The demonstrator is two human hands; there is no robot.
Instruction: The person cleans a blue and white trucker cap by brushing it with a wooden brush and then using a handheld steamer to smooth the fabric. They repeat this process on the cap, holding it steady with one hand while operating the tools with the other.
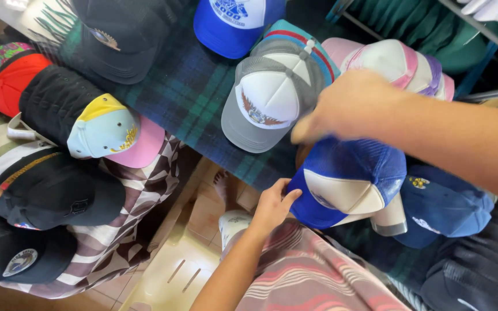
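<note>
At five o'clock on the plaid cloth (pixel 203 86), the left hand (pixel 272 206) pinches the blue-and-white cap (pixel 347 181) by its brim, steadying it, while the right hand (pixel 347 106) curls loosely over its crown.

About twelve caps show in all: three black caps (pixel 59 190) at the left, four blue caps (pixel 347 178), one grey-and-white cap (pixel 269 95), pink ones (pixel 399 63) behind. Two hands (pixel 272 207) reach over one plaid cloth (pixel 191 86).
</note>
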